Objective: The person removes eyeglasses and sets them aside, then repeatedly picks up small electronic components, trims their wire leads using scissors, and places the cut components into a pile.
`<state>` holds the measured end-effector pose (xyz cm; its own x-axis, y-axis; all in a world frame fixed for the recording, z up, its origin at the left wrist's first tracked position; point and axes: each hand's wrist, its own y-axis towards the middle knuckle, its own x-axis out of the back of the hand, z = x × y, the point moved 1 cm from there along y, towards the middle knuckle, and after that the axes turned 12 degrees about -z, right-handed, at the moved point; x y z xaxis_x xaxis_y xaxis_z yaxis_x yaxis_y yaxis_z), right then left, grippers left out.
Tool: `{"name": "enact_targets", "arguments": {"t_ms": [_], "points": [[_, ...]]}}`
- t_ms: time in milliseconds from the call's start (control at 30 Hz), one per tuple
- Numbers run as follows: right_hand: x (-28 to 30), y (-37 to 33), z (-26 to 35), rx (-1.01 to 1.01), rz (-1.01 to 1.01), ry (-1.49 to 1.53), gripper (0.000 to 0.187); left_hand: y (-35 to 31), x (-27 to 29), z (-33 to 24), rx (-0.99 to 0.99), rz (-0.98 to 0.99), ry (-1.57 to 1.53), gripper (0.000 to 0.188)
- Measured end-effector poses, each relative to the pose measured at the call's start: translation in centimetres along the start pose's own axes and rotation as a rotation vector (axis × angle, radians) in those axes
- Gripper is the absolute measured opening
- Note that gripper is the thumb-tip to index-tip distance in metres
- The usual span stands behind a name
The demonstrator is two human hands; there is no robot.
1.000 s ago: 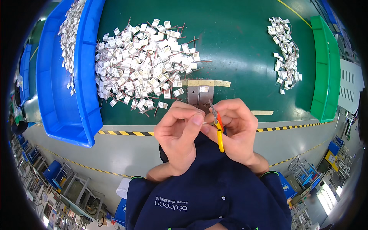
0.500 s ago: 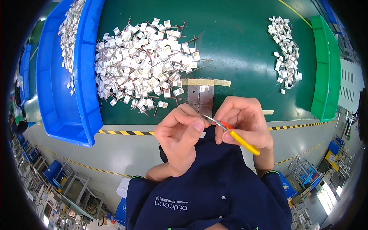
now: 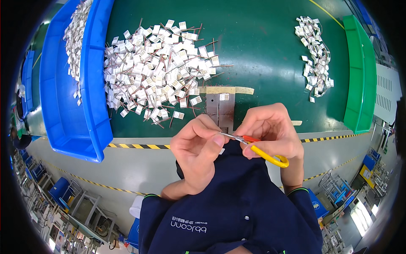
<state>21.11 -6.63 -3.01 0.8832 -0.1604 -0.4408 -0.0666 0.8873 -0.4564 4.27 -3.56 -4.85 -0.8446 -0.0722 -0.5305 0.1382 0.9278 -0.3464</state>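
My left hand [image 3: 195, 146] is closed in a pinch, thumb against forefinger. A small white connector piece [image 3: 222, 151] shows just below its fingertips; the fingers hide the wire at its end. My right hand [image 3: 272, 135] is wrapped round small scissors [image 3: 269, 155] with yellow and red handles. Their pointed metal blades reach left to the left fingertips, close to the pinched piece. Beyond the hands, a metal plate [image 3: 212, 111] with a slot lies at the table's near edge. Another white connector [image 3: 224, 97] sits at its far end, beside tan tape [image 3: 243, 90].
A large heap of white connectors with reddish-brown wires [image 3: 156, 67] covers the left of the green table [image 3: 262, 51]. Left of it stands a blue bin [image 3: 95, 76] with more connectors. A smaller connector pile [image 3: 315, 57] lies at the right, near a green bin [image 3: 353, 80].
The scissors have turned in my right hand, so the yellow loop shows more and the blades lie flatter, pointing at the left fingertips. My left hand has barely moved.
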Motion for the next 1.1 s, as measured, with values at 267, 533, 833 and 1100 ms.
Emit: {"name": "enact_targets", "arguments": {"t_ms": [267, 533, 833, 1100], "points": [[-0.2, 0.0, 0.7, -0.04, -0.046, -0.049, 0.019, 0.1, 0.0, -0.2, 0.007, -0.001, 0.014, 0.01], [0.0, 0.0, 0.4, -0.005, -0.02, -0.035, 0.017, 0.1, 0.2, -0.3, 0.005, 0.008, 0.034, 0.01], [0.3, -0.1, 0.3, 0.138, -0.062, 0.13, 0.017, 0.0, 0.2, -0.1, 0.016, 0.0, 0.025, 0.01], [0.2, 0.0, -0.8, 0.141, -0.255, 0.059, 0.014, 1.0, 0.5, -1.4, -0.16, -0.066, 0.177, 0.009]]}}
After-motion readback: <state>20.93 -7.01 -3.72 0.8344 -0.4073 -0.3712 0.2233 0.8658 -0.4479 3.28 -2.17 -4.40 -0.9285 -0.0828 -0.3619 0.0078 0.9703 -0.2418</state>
